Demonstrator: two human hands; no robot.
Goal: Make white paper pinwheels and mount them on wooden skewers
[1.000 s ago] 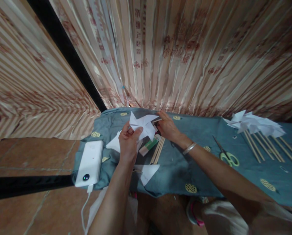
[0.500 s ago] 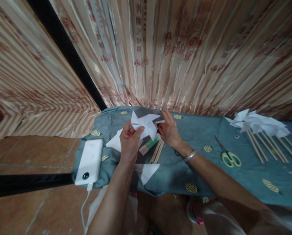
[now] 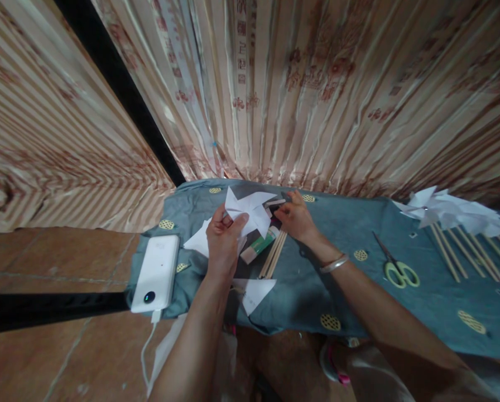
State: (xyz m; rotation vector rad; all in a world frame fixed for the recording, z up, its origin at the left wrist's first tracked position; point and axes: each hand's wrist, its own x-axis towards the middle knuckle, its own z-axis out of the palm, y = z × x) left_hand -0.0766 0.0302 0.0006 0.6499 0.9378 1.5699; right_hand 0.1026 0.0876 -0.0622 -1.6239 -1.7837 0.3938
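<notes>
My left hand (image 3: 222,242) is closed on a folded white paper pinwheel (image 3: 250,210), held up over the blue-grey cloth (image 3: 342,285). My right hand (image 3: 297,219), with a metal bangle on the wrist, pinches a thin wooden stick (image 3: 275,202) at the pinwheel's right side. Under the hands lie a green and white box (image 3: 256,247) and a few more wooden sticks (image 3: 273,255). Loose white paper pieces (image 3: 255,292) lie near the cloth's front edge.
A white power bank (image 3: 155,273) with a cable sits at the cloth's left edge. Green-handled scissors (image 3: 395,268) lie to the right. Finished white pinwheels on sticks (image 3: 457,220) are at far right. A striped curtain hangs behind; tiled floor is left.
My right hand has shifted slightly right and closed on the stick beside the pinwheel. The left hand keeps its hold on the pinwheel.
</notes>
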